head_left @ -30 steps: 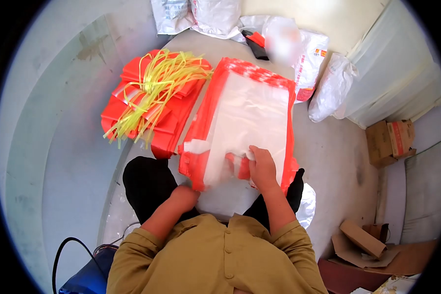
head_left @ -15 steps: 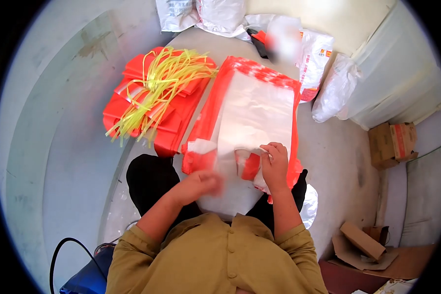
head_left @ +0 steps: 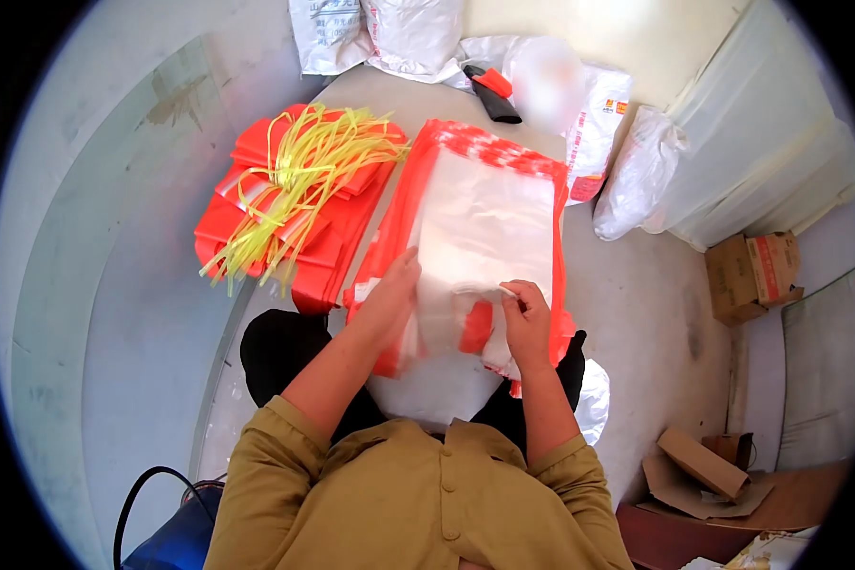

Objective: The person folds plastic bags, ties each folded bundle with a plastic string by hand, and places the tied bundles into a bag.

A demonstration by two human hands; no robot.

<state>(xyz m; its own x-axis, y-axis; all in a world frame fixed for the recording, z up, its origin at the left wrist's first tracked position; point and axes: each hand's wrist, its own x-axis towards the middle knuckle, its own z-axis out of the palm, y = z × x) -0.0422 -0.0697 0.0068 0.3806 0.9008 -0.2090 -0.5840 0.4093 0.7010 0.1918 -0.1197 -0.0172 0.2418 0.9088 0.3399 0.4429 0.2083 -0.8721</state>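
A stack of red-edged clear plastic bags (head_left: 489,218) lies in front of me. My right hand (head_left: 526,309) pinches the near edge of the top bag, close to its right side. My left hand (head_left: 395,285) rests on the left side of the stack, fingers stretched out and pointing away from me. Between the hands, a red printed patch shows through the raised plastic. Left of the stack sits a pile of folded red bags (head_left: 328,261) with a bundle of yellow strips (head_left: 299,180) on top.
White printed sacks (head_left: 413,38) stand along the far edge, beside a black and red item (head_left: 492,95). A white bag (head_left: 639,176) leans at the right. Cardboard boxes (head_left: 741,275) are farther right, with opened cardboard (head_left: 698,470) below. A blue object (head_left: 176,537) is at lower left.
My left hand has moved from near my left knee up and forward onto the stack's left side. My right hand keeps its pinch, having lifted the bag's near edge slightly.
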